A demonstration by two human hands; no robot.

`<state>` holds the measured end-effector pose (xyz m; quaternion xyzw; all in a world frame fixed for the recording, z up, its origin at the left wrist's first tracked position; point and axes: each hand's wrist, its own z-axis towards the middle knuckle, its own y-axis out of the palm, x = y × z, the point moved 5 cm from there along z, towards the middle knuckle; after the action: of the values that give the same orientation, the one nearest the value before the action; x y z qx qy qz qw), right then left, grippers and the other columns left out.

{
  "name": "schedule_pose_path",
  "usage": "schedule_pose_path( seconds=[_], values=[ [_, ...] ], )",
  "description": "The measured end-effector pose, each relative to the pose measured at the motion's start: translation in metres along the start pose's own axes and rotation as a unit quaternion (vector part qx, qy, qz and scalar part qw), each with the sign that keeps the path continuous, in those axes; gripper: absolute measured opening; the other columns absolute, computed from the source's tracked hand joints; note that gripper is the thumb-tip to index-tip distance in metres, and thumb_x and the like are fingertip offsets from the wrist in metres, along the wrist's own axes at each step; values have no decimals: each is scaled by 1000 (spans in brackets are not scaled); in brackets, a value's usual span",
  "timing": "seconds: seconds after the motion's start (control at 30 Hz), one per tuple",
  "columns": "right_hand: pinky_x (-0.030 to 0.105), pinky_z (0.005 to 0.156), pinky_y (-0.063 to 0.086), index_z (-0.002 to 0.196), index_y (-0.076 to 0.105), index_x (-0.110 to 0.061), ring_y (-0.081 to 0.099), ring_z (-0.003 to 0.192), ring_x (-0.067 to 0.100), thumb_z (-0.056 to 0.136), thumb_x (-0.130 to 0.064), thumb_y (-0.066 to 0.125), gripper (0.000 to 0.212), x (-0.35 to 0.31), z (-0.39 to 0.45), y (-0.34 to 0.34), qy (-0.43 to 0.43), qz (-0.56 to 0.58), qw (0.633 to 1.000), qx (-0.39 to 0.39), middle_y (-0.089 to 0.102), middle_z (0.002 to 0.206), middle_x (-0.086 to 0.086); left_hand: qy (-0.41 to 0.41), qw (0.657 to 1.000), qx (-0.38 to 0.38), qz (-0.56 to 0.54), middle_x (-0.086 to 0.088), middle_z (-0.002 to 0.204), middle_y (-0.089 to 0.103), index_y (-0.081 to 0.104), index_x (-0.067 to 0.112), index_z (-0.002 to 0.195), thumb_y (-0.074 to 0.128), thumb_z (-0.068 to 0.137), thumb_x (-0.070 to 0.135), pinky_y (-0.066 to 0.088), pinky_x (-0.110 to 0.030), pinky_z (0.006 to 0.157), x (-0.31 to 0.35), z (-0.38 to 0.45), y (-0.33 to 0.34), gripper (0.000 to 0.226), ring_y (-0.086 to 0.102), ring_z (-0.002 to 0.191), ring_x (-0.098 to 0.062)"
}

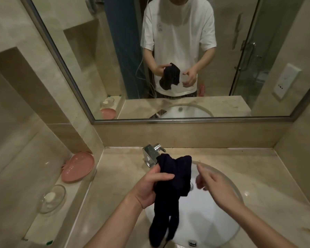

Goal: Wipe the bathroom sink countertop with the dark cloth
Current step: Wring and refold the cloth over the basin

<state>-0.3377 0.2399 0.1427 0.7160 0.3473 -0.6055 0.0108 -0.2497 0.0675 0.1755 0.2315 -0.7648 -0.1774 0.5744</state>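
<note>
A: We have the dark, limp knitted cloth (170, 187) hanging above the white round basin (204, 221), bunched in our left hand (150, 187).

B: Our right hand (209, 181) hovers beside it, fingers loose, holding nothing.

A: The beige marble countertop (118, 176) looks unwiped. The trailing end could snag the chrome faucet (151, 154) or dip into the basin.

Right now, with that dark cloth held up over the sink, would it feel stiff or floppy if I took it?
Probably floppy: the dark cloth hangs limp from the left hand and droops in folds toward the sink. It seems light, since one hand grips it bunched. It should not slip easily; the weave looks soft, though I cannot tell if it is wet.
</note>
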Motion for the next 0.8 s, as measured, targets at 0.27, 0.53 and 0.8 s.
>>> schedule_pose_path(
  seconds=[0.27, 0.53, 0.8],
  values=[
    [47, 114, 39, 134, 63, -13, 59, 126, 37, 102, -56, 41, 58, 13, -9, 56, 88, 309, 906, -277, 64, 133, 20, -2, 1000, 4, -31, -17, 114, 67, 62, 9, 123, 73, 65, 6, 55, -40, 88, 0, -1, -4, 59, 67, 102, -33],
    [54, 109, 43, 119, 61, -4, 69, 108, 29, 92, -18, 66, 31, 6, 9, -6, 10, 334, 939, -83, 72, 116, 16, -12, 976, 111, 188, -11, 119, 71, 58, 5, 127, 72, 87, 7, 56, -33, 88, 26, -10, -44, 42, 68, 110, -28],
    [31, 78, 55, 133, 52, -15, 75, 90, 15, 89, -9, 73, 49, -22, 16, -53, -48, 132, 990, -11, 78, 99, -2, -75, 916, 233, 319, -5, 94, 78, 71, 7, 114, 76, 86, 19, 58, -26, 68, 43, -12, -83, 30, 75, 86, -17]
  ],
)
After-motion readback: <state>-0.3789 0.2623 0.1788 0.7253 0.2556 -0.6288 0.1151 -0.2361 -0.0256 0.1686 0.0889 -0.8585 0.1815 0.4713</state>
